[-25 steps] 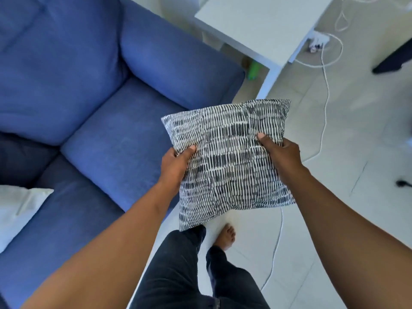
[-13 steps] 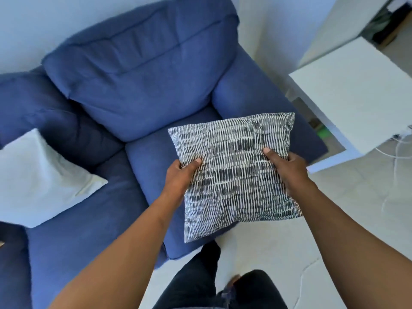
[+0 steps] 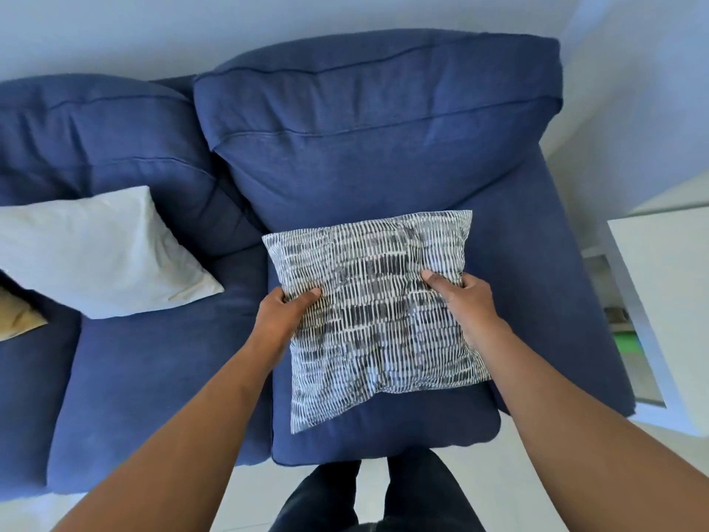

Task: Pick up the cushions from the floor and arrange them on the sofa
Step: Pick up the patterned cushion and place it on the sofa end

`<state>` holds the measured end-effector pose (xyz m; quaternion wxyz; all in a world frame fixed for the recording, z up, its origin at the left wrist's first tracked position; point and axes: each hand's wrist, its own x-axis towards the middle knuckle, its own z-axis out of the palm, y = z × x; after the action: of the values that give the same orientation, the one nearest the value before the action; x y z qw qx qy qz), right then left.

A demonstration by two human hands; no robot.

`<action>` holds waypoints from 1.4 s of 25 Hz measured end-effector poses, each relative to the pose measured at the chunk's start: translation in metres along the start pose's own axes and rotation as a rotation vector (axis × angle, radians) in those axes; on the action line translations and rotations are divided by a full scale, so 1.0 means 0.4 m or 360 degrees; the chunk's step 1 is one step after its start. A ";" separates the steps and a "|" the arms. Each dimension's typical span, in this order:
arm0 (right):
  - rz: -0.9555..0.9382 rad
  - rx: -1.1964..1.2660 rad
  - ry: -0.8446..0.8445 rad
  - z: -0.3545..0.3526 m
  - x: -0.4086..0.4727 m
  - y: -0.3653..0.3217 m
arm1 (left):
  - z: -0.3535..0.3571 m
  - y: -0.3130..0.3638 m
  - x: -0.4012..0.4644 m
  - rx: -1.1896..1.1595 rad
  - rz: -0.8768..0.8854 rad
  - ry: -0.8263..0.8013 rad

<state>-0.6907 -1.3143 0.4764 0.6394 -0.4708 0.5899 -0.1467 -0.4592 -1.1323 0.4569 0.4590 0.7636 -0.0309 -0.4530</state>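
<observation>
A black-and-white striped cushion [image 3: 378,312], carried over the floor a second ago, is now held above the right end of the blue fabric sofa [image 3: 383,167]. Its side edges are pinched by the left hand [image 3: 282,314] and right hand [image 3: 466,301], fingers closed on the cloth. A plain white pillow [image 3: 99,251] is seen at the sofa's left.

Two bare arms reach forward from the bottom corners of the view, converging toward the centre. The left hand [image 3: 282,314] is closed on the left edge of a cushion [image 3: 378,320], thumb lying across the top surface and pointing right, the other fingers hidden underneath. The right hand [image 3: 466,301] grips the right edge in the same way, thumb on top pointing left, fingers curled under and out of sight. Both wrists are fairly straight and in line with the forearms. The hands sit at nearly the same height, the right slightly farther forward. Below, between the arms, the person's legs in dark trousers [image 3: 376,497] show, standing.
</observation>
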 end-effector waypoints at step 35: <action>-0.0170 -0.0129 -0.0046 0.069 0.465 -0.228 | 0.018 0.265 0.390 0.0062 0.0275 0.0347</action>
<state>-0.5840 -1.4875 0.4286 0.6194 -0.5292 0.5602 -0.1498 -0.3339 -1.2705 0.4294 0.4821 0.8115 -0.0555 -0.3255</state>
